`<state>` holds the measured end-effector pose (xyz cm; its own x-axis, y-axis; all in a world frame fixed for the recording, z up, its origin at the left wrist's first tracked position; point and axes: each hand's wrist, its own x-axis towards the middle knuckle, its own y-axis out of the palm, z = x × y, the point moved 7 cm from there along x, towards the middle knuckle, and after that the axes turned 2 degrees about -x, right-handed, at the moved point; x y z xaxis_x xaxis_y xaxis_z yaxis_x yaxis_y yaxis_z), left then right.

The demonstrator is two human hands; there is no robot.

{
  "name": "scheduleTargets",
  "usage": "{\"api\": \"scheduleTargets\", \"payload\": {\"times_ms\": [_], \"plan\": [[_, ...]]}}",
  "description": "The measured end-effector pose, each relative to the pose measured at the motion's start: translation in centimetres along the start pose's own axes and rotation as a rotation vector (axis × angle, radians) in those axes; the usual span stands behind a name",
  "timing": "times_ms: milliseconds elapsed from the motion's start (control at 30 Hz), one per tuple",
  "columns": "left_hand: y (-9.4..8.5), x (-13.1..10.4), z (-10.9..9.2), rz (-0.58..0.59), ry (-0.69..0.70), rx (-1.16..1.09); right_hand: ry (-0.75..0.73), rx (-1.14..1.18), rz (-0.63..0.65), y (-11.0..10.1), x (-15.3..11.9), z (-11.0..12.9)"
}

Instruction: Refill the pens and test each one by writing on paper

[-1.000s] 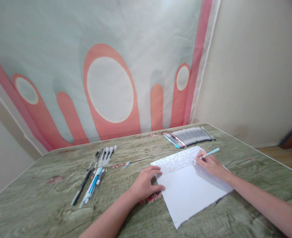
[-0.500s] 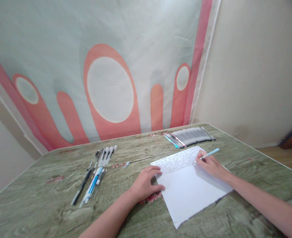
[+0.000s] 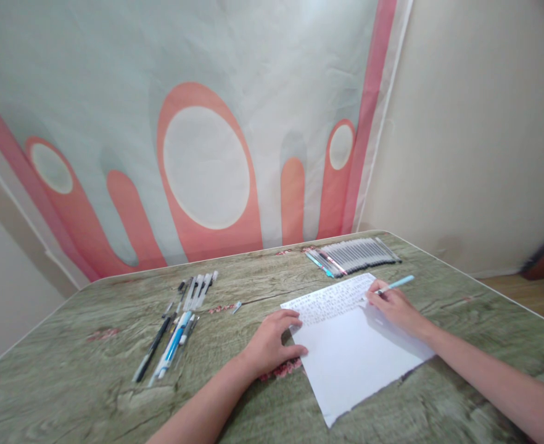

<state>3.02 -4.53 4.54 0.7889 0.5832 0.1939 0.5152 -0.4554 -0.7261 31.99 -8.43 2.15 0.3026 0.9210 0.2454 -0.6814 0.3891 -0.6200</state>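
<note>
A white sheet of paper (image 3: 346,364) lies at a slant on the table, with lines of small handwriting across its upper part and a bare lower part. My right hand (image 3: 390,308) pinches a light blue pen (image 3: 400,282), its tip down at the right of the written lines and its back end pointing up to the right. My left hand (image 3: 274,342) rests at the paper's left edge, thumb and fingers apart, the fingertips touching the sheet. The words are too small to read.
Several pens (image 3: 177,345) and clear pen caps (image 3: 201,290) lie on the wood-patterned table (image 3: 87,382) to the left. A long row of grey pens or refills (image 3: 359,254) lies behind the paper. A small light blue piece (image 3: 237,307) lies mid-table. A printed cloth (image 3: 272,80) hangs behind.
The pen and my right hand have shifted very slightly to the right, and the pen leans a little differently. My left hand and the paper have stayed put.
</note>
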Motion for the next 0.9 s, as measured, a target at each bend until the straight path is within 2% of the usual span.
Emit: {"api": "scheduleTargets", "payload": {"times_ms": [133, 200, 267, 333, 400, 433, 567, 667, 767, 900], "plan": [[0.0, -0.1, -0.1, -0.011, 0.003, 0.013, 0.035, 0.053, 0.012, 0.3, -0.2, 0.2], [-0.1, -0.1, -0.1, -0.018, 0.008, 0.021, -0.001, 0.063, 0.018, 0.8, -0.5, 1.8], [-0.1, -0.2, -0.2, -0.017, 0.017, 0.025, -0.102, 0.086, 0.057, 1.9, -1.0, 4.6], [-0.1, -0.2, -0.4, -0.012, 0.029, 0.027, -0.201, 0.12, 0.136, 3.8, -1.3, 7.9], [-0.2, -0.3, -0.7, -0.01, 0.041, 0.032, -0.217, 0.181, 0.194, 6.1, -1.0, 10.5], [-0.2, -0.4, -0.8, -0.011, 0.046, 0.038, -0.195, 0.232, 0.239, 7.6, -0.6, 11.5], [-0.2, -0.6, -0.9, -0.008, 0.045, 0.079, -0.01, 0.478, 0.263, 13.2, 2.0, 13.7], [0.0, -0.7, -0.9, 0.004, 0.054, 0.093, -0.008, 0.573, 0.324, 17.1, 3.5, 15.7], [0.0, -0.7, -0.8, -0.006, 0.05, 0.091, 0.004, 0.636, 0.337, 19.5, 4.3, 16.4], [-0.1, -0.5, -0.6, -0.012, 0.061, 0.065, 0.034, 0.705, 0.295, 20.5, 4.9, 15.1]]}}
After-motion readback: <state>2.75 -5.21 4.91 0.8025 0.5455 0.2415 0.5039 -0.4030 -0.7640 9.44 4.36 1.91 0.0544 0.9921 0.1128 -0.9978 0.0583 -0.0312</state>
